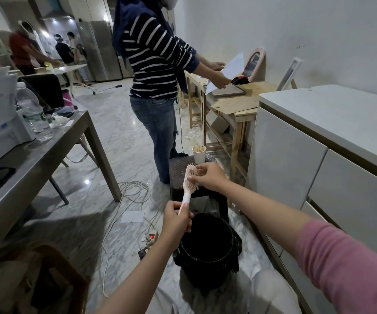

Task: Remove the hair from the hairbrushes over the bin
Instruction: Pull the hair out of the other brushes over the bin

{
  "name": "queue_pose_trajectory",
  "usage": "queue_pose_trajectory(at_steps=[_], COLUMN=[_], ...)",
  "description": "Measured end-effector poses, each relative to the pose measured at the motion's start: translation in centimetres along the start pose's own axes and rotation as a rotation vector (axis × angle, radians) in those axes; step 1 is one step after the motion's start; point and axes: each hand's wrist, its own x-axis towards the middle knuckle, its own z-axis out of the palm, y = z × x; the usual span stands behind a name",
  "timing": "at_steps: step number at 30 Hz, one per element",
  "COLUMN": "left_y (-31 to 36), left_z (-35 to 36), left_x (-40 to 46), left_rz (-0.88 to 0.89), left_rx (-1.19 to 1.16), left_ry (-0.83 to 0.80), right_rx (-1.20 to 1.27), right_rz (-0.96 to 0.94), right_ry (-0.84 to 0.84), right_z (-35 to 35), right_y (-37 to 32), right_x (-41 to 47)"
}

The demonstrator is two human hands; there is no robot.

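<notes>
Left hand (175,219) grips the brush (189,185) by its handle, tilted up above the bin (208,248); right hand (208,176), arm outstretched, pinches at its bristles.

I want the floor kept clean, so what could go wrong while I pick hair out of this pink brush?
The right hand picks at the brush head, which seems to sit beyond the black bin, over the dark stool; pulled hair could miss the bin. The paper cup stands close behind that hand and might get knocked.

Dim room was lit from the far kitchen; glare was caught on the floor (135,121), edges were warped.
</notes>
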Motion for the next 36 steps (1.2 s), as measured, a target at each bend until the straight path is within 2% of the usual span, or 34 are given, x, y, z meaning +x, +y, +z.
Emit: queue_pose_trajectory(at_steps=[6,13,24,32,36], left_y=[0.3,-0.4,-1.0,-2.9,-3.9], left_z=[0.8,0.3,0.5,-1.2,-2.7], left_x=[-0.9,-1.4,-1.5,0.1,1.0], left_rz=[0.146,0.18,0.014,-0.208,-0.258], left_rx=[0.098,0.107,-0.071,-0.181,-0.181], left_ry=[0.022,0.01,0.003,0.229,0.316], right_rx=[0.14,0.032,0.0,0.216,0.294], right_rz=[0.072,0.018,0.059,0.234,0.267], right_ry=[0.149,0.195,0.251,0.443,0.497], right_z=[0.1,-1.3,-1.4,-3.6,-4.4], right_y=[-0.9,-1.7,-0.8,0.5,1.4], right_x=[0.1,-0.1,-0.3,0.9,0.8])
